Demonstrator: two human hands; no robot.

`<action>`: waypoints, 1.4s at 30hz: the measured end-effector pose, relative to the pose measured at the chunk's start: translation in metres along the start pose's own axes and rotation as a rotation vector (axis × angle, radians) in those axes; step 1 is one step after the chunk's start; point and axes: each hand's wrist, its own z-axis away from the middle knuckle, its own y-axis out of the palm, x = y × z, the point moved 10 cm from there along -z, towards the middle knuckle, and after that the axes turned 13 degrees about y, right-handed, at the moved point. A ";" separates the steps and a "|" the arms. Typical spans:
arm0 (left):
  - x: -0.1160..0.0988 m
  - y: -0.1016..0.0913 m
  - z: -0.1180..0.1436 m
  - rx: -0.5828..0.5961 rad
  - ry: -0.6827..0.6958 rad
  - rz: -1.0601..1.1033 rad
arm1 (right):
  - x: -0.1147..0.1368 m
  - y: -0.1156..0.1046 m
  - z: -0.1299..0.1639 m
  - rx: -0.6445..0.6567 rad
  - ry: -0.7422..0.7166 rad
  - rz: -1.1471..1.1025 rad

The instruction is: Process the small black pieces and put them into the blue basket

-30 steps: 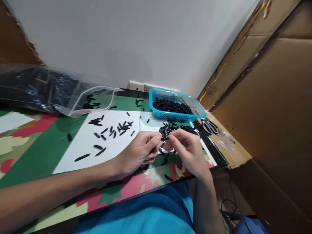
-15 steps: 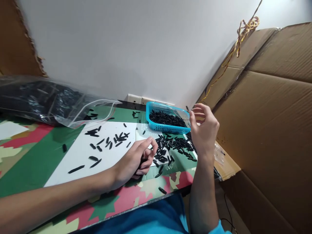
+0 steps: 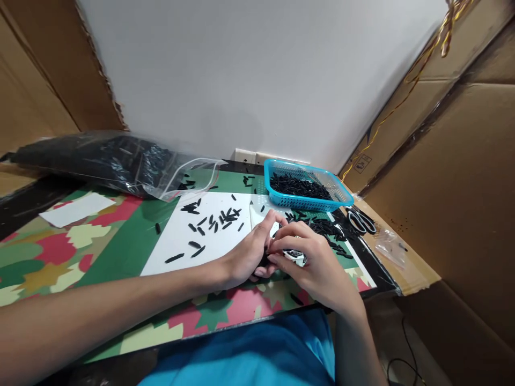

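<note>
My left hand [image 3: 251, 252] is half curled above the table's front part, its fingers wrapped round small, narrow black pieces [image 3: 263, 261] that show dark in the palm. My right hand [image 3: 308, 260] meets it from the right, with thumb and fingertips pinched at those black pieces; the exact grip is partly hidden. Beyond both hands stands a blue plastic basket [image 3: 309, 203] with perforated sides, holding many similar black pieces [image 3: 300, 186]. A loose heap of black pieces [image 3: 325, 228] lies in front of the basket. More black pieces [image 3: 227, 217] are scattered on a white sheet [image 3: 161, 257].
A clear zip bag [image 3: 132, 166] full of something black lies at the back left. White-handled scissors [image 3: 360, 220] and a small clear bag [image 3: 390, 247] are at the right edge. Cardboard panels [image 3: 450, 177] rise on the right, with a yellow wire [image 3: 386, 126] along them.
My right hand has come down from beside the basket to my left hand. A black piece seen in the air near the basket is gone from there. The view has shifted left.
</note>
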 end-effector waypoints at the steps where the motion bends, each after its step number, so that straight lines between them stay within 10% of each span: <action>1: -0.001 0.002 -0.001 -0.002 0.011 0.011 | -0.001 0.002 0.000 0.005 0.010 0.013; 19: 0.003 0.006 0.000 -0.010 0.014 0.042 | 0.003 0.016 0.006 -0.016 0.051 0.123; 32: 0.000 0.003 -0.001 0.044 0.036 -0.012 | -0.016 -0.047 0.021 -0.307 0.021 -0.098; 42: -0.008 0.007 0.002 0.073 0.099 0.002 | -0.025 -0.048 0.021 -0.325 -0.020 -0.043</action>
